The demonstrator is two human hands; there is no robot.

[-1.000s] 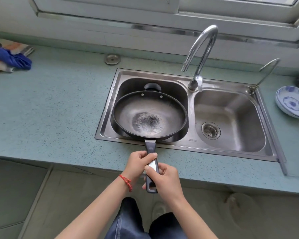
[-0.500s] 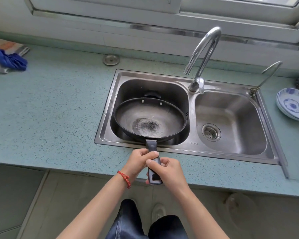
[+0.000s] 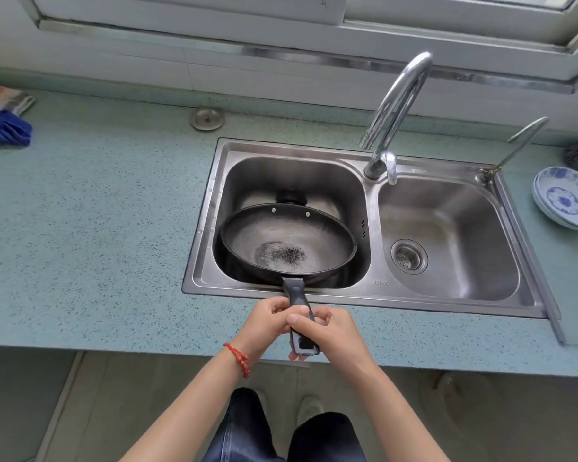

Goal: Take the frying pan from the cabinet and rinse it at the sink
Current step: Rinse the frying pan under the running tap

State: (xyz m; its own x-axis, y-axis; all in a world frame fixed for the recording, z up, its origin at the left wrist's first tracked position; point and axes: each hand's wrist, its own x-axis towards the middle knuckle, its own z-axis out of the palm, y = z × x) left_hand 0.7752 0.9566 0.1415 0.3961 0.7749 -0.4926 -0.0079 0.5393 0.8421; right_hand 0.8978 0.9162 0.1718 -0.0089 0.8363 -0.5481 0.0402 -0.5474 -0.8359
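A dark frying pan [image 3: 291,228] with a worn patch in its middle lies in the left basin of the steel double sink [image 3: 377,295]. Its black handle sticks out over the front rim toward me. My left hand [image 3: 267,323] and my right hand [image 3: 331,330] are both closed around that handle, left on the left side, right on the right. A small black helper handle shows at the pan's far edge. The curved chrome tap [image 3: 397,105] stands behind the divider, its spout over the left basin's back right corner. No water runs from it.
The right basin holds only a drain strainer [image 3: 408,257]. A blue and white bowl [image 3: 568,198] sits on the counter at the far right, with a second thin tap [image 3: 518,145] beside the sink. A blue cloth [image 3: 4,128] lies far left, a round metal cap [image 3: 207,119] behind.
The pan has sunk lower into the left basin and come slightly toward me. Both hands have stayed on the handle.
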